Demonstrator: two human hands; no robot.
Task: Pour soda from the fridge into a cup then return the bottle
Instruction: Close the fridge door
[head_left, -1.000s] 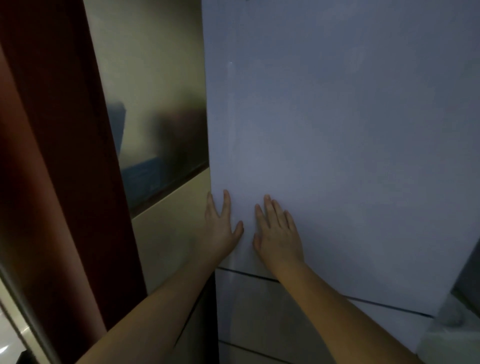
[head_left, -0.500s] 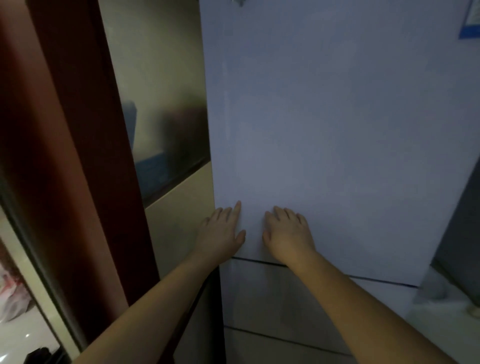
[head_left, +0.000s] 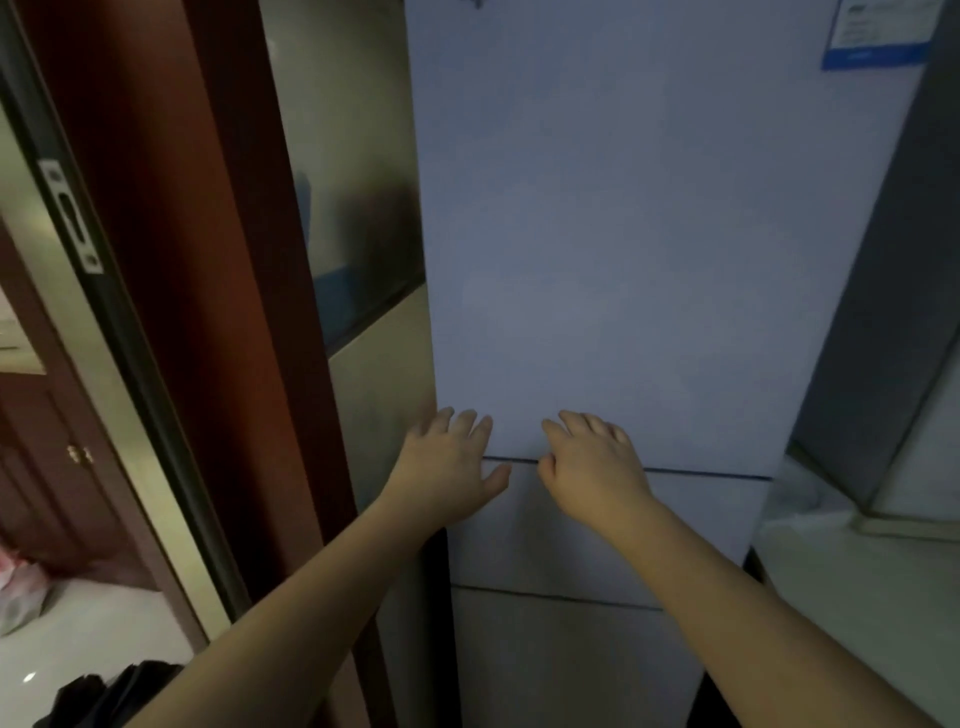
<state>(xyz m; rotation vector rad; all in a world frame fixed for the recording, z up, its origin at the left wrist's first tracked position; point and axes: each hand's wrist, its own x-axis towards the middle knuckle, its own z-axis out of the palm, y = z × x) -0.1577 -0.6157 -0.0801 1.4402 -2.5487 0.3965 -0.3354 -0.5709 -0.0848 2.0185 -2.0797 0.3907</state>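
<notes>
Both hands are up against the pale fridge that fills the centre and right of the frame. The left hand lies near the door's left edge, just below the middle of the picture, fingers spread and fairly straight, the thumb reaching across the dark seam where the upper door meets the drawer panel below. The right hand sits just beside it, to the right, its fingers bent at the knuckles with the tips on the lower margin of the upper door and the thumb tucked at the seam. Neither hand holds anything.

I'd judge they are placed there because that seam is where a door with no handle gets pulled: the fingers seem to be feeling for the lip under the upper door's bottom edge. Whether any fingertip has hooked under it I cannot tell from here.

The door is shut, so the soda bottle is out of sight, presumably inside, and no cup shows anywhere. The pouring has not begun.

A blue-bordered label sits in the upper right corner of the fridge front. At the left stand a reddish-brown door frame and a glossy wall panel.
</notes>
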